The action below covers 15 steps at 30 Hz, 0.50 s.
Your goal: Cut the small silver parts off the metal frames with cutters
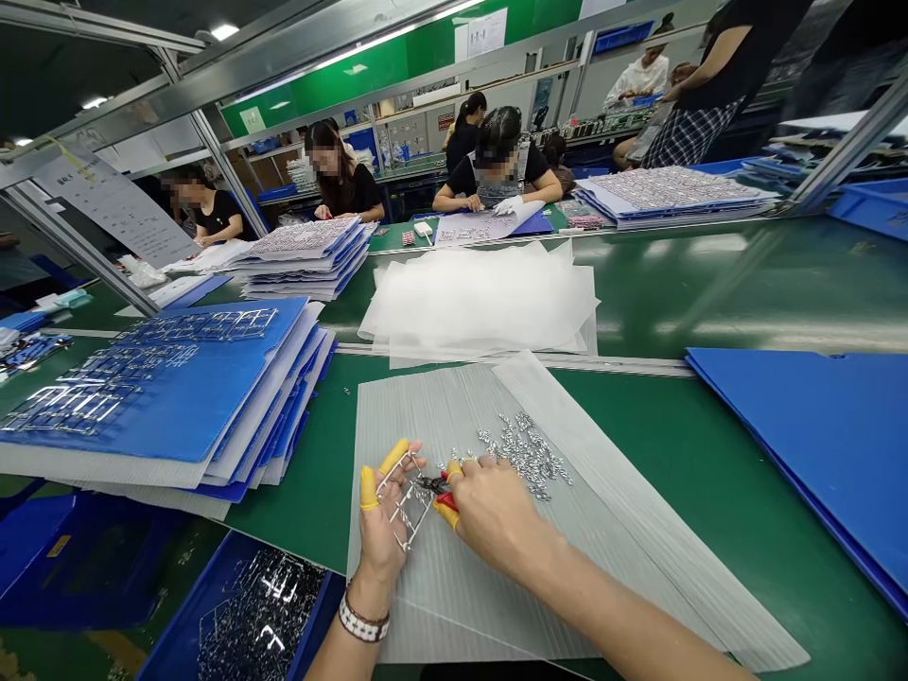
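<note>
Slippage is your main risk: your left hand point(379, 539) pinches a silver metal lattice frame point(404, 497) over a grey fluted plastic sheet point(440, 596), gripping it between fingers in yellow rubber finger cots point(368, 501). Your right hand point(493, 506) closes around red-handled side cutters point(445, 499), their tips at the frame. If the frame twists or the cots slide, a sharp edge could jab your fingers, or a cut piece could spring into the heap of small silver metal parts point(525, 452) or off the sheet.
</note>
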Each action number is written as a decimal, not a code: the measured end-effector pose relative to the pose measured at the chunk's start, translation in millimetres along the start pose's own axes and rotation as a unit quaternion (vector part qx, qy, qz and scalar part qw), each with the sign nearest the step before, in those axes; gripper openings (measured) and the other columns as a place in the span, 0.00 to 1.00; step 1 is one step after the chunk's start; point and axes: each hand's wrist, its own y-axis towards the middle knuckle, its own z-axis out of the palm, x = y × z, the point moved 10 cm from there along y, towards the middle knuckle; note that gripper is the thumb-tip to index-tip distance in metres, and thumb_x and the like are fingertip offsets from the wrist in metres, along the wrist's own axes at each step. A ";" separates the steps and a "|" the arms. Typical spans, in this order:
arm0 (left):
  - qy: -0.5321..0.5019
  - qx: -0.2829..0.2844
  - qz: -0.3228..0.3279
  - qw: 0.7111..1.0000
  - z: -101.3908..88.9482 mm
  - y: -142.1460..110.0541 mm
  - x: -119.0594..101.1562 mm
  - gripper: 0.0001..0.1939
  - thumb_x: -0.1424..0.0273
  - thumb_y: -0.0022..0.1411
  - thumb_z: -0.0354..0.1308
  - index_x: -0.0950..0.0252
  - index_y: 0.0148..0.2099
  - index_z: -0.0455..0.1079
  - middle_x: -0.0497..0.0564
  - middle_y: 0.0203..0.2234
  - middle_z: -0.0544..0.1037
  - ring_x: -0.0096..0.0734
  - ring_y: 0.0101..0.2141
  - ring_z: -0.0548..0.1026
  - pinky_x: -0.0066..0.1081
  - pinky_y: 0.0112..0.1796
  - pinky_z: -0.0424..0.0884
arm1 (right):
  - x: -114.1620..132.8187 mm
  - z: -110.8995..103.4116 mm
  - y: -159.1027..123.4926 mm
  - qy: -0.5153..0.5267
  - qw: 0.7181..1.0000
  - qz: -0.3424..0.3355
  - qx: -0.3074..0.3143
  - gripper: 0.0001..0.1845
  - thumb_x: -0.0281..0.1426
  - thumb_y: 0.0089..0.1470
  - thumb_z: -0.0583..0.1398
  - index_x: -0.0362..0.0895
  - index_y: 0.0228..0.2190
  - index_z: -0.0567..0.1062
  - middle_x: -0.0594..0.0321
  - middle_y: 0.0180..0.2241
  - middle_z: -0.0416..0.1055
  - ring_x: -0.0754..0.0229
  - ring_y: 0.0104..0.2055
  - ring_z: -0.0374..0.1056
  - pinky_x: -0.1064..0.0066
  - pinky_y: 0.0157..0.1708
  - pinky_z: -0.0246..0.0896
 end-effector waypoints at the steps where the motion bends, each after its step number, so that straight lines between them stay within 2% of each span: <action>1: 0.001 -0.008 0.005 1.000 -2.1 0.6 -2.1 0.32 0.47 0.60 0.43 0.66 0.49 0.73 0.61 0.50 0.73 0.42 0.46 0.72 0.41 0.52 0.62 | 0.7 3.1 -0.8 0.002 1.000 0.000 0.008 0.14 0.37 0.57 0.55 0.39 0.35 0.75 0.50 0.32 0.72 0.47 0.36 0.69 0.61 0.33 0.60; 5: 0.004 -0.021 0.009 1.000 -3.9 1.0 -6.6 0.33 0.46 0.59 0.42 0.67 0.48 0.73 0.61 0.50 0.73 0.43 0.46 0.72 0.40 0.52 0.61 | 2.2 11.3 -2.3 0.009 1.000 0.003 0.017 0.15 0.38 0.57 0.55 0.39 0.35 0.75 0.50 0.32 0.73 0.48 0.35 0.69 0.62 0.34 0.59; 15: 0.043 -0.019 0.039 0.998 -0.8 -2.0 -12.0 0.33 0.46 0.59 0.42 0.66 0.49 0.72 0.61 0.51 0.72 0.44 0.47 0.71 0.42 0.52 0.61 | 4.5 10.5 1.4 0.009 1.000 -0.003 -0.004 0.16 0.40 0.55 0.57 0.39 0.35 0.75 0.50 0.32 0.72 0.47 0.36 0.69 0.60 0.35 0.60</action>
